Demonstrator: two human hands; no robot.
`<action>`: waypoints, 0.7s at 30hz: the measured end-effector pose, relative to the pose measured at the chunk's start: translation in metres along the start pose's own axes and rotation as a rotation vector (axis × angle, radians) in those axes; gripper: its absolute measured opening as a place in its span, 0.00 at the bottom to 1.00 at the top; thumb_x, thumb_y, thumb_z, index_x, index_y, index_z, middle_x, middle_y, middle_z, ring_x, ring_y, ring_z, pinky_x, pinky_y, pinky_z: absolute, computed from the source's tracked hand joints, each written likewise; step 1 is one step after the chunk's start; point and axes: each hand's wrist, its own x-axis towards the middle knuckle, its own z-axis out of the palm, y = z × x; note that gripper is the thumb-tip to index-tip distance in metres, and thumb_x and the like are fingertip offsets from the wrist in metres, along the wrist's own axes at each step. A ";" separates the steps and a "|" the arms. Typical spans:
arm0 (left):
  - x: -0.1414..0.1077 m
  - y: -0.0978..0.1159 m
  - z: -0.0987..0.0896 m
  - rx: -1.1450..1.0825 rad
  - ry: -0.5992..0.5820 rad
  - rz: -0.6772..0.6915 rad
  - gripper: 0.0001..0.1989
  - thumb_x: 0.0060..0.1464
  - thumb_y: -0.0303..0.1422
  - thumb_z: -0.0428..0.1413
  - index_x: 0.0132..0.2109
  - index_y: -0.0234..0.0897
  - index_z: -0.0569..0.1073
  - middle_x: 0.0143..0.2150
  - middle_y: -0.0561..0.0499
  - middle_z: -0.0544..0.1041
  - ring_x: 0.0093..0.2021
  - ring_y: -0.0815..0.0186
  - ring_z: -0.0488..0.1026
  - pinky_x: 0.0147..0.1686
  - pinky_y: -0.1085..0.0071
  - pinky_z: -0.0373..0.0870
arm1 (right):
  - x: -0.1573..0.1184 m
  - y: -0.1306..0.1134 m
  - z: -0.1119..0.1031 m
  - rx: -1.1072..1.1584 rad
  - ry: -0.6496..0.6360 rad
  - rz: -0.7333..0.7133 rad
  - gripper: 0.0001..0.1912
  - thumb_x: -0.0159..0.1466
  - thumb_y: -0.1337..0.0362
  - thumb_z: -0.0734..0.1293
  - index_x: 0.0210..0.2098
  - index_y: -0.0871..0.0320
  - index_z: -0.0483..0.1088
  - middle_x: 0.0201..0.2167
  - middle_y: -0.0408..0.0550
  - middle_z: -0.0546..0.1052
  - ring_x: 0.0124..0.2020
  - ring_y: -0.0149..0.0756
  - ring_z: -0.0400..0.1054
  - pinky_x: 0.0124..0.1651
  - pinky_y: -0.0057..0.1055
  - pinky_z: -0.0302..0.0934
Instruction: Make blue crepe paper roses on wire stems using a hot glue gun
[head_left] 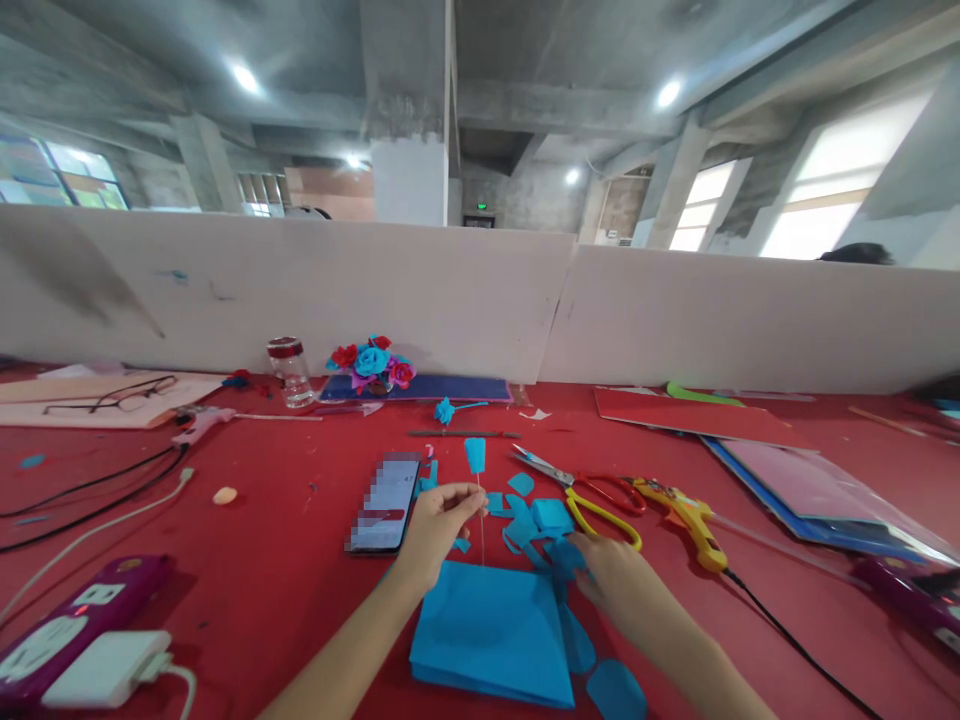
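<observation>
My left hand (448, 515) pinches a thin stem topped by a small blue paper piece (475, 455), held upright. To the right, my right hand (604, 570) reaches down onto a blue paper piece (564, 556) among scattered blue cut pieces (517, 530); its fingertips are partly hidden and slightly blurred. Below both hands lies a stack of blue paper (491, 630). Several rounded blue petals (616, 690) rest beside the stack. Scissors with yellow and red handles (604, 515) lie just beyond my right hand.
A phone (386, 505) lies left of my left hand. A yellow glue gun (686, 515) with a cord is at the right. Farther back are a jar (291, 372), paper flowers (373, 362) and a blue flower (445, 411). A purple power strip (112, 590) sits front left.
</observation>
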 end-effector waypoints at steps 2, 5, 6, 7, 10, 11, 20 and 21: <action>0.000 -0.001 0.000 0.011 -0.005 0.006 0.11 0.42 0.38 0.60 0.31 0.33 0.77 0.28 0.47 0.77 0.31 0.66 0.72 0.19 0.79 0.62 | 0.001 -0.006 0.001 -0.035 -0.014 0.017 0.14 0.55 0.79 0.58 0.35 0.63 0.71 0.32 0.57 0.77 0.32 0.42 0.73 0.25 0.26 0.55; -0.001 -0.002 0.000 0.032 -0.022 0.002 0.12 0.43 0.38 0.60 0.32 0.34 0.77 0.28 0.47 0.77 0.29 0.67 0.71 0.20 0.79 0.63 | 0.003 -0.010 0.004 -0.055 0.004 0.036 0.18 0.53 0.82 0.56 0.36 0.64 0.71 0.33 0.58 0.77 0.33 0.42 0.73 0.26 0.26 0.54; -0.001 -0.002 -0.001 0.038 -0.026 0.001 0.12 0.43 0.39 0.60 0.32 0.34 0.77 0.27 0.47 0.77 0.29 0.67 0.71 0.20 0.79 0.63 | 0.005 -0.009 0.005 -0.052 0.015 0.040 0.18 0.53 0.82 0.56 0.36 0.64 0.71 0.33 0.58 0.77 0.33 0.42 0.73 0.26 0.26 0.54; -0.001 -0.002 -0.001 0.041 -0.029 0.000 0.12 0.43 0.39 0.60 0.32 0.34 0.77 0.27 0.47 0.77 0.29 0.67 0.71 0.20 0.79 0.63 | 0.006 -0.007 0.006 -0.046 0.027 0.045 0.17 0.54 0.81 0.57 0.36 0.64 0.71 0.33 0.58 0.77 0.33 0.43 0.73 0.26 0.26 0.54; -0.001 -0.002 0.000 0.039 -0.037 -0.001 0.12 0.44 0.39 0.59 0.32 0.34 0.77 0.27 0.47 0.77 0.29 0.67 0.71 0.20 0.79 0.62 | 0.011 0.003 0.010 -0.015 0.066 0.059 0.13 0.58 0.75 0.57 0.35 0.63 0.71 0.31 0.57 0.77 0.33 0.43 0.73 0.28 0.27 0.54; -0.001 -0.001 0.000 0.036 -0.044 -0.003 0.11 0.44 0.38 0.59 0.32 0.34 0.77 0.27 0.47 0.77 0.28 0.68 0.71 0.20 0.79 0.62 | 0.013 0.007 0.011 0.002 0.081 0.062 0.12 0.60 0.73 0.56 0.35 0.62 0.72 0.31 0.55 0.77 0.33 0.42 0.73 0.28 0.27 0.54; -0.005 0.001 0.002 -0.002 -0.097 -0.041 0.10 0.43 0.37 0.60 0.31 0.34 0.76 0.26 0.48 0.77 0.27 0.69 0.70 0.20 0.78 0.60 | 0.034 0.005 -0.008 1.025 0.349 0.069 0.15 0.53 0.53 0.65 0.26 0.60 0.73 0.20 0.46 0.74 0.23 0.35 0.66 0.26 0.28 0.58; -0.005 0.001 0.002 -0.003 -0.099 -0.046 0.10 0.43 0.37 0.60 0.31 0.34 0.76 0.25 0.48 0.77 0.27 0.69 0.69 0.20 0.78 0.59 | 0.038 -0.001 -0.013 1.151 0.329 0.098 0.15 0.50 0.52 0.67 0.24 0.60 0.72 0.17 0.43 0.71 0.19 0.32 0.63 0.23 0.27 0.56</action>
